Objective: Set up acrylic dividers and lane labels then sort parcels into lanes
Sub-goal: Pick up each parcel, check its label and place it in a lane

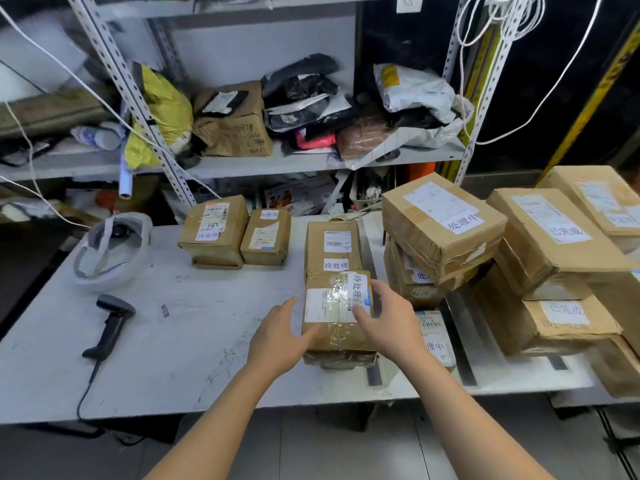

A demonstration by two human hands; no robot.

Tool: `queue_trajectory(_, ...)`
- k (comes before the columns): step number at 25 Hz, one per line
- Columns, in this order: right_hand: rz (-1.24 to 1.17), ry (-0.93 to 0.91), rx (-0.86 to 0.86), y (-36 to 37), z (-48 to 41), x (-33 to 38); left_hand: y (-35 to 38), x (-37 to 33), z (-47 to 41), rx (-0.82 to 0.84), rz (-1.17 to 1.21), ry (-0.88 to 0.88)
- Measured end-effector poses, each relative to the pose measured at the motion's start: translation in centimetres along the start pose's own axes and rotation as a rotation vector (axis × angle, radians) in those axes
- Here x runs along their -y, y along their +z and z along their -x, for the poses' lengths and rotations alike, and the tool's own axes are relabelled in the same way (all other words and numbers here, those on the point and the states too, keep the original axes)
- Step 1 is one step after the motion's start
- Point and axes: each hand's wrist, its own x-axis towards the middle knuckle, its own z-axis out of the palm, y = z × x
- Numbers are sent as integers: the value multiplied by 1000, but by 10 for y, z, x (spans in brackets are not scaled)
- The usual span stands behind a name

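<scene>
Both hands on the near parcel (337, 315) at tabletop (194, 327) centre: left hand (280, 336) open, flat against its left side; right hand (382, 318) open, fingers spread over its top right. Second parcel (332, 247) touching just behind. Scanner (109, 325) far left.

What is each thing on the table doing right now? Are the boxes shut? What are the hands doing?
Left hand: open, flat against the near box's left side.
Right hand: open, resting on that box's top.
Near box: taped shut, lying flat on another parcel.
Scanner: lying on the table, cord attached, not held.
Helmet: upside down.
Right-hand boxes: taped shut, stacked.
</scene>
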Motion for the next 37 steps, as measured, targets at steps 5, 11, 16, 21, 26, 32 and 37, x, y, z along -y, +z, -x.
queue_trajectory(5, 180, -192, 82, 4, -19, 40, -55, 5, -6, -154, -384, 126)
queue_trajectory(11, 382, -332, 131, 35, -59, 98, -134, 38, -31, -298, -574, 98)
queue_trajectory(16, 473, -341, 126, 79, -104, 147, -187, 99, -96, -351, -595, 73)
queue_trajectory(21, 576, -282, 151, 162, -162, 187, -224, 174, -187, -272, -523, 78)
queue_trajectory(26, 403, -58, 192, 235, -215, 214, -228, 236, -270, -127, -113, -14)
queue_trajectory(32, 22, 175, 158, 297, -265, 232, -201, 285, -340, 56, 365, -230)
queue_trajectory(37, -23, 273, 173, 330, -290, 230, -179, 290, -358, 133, 603, -287)
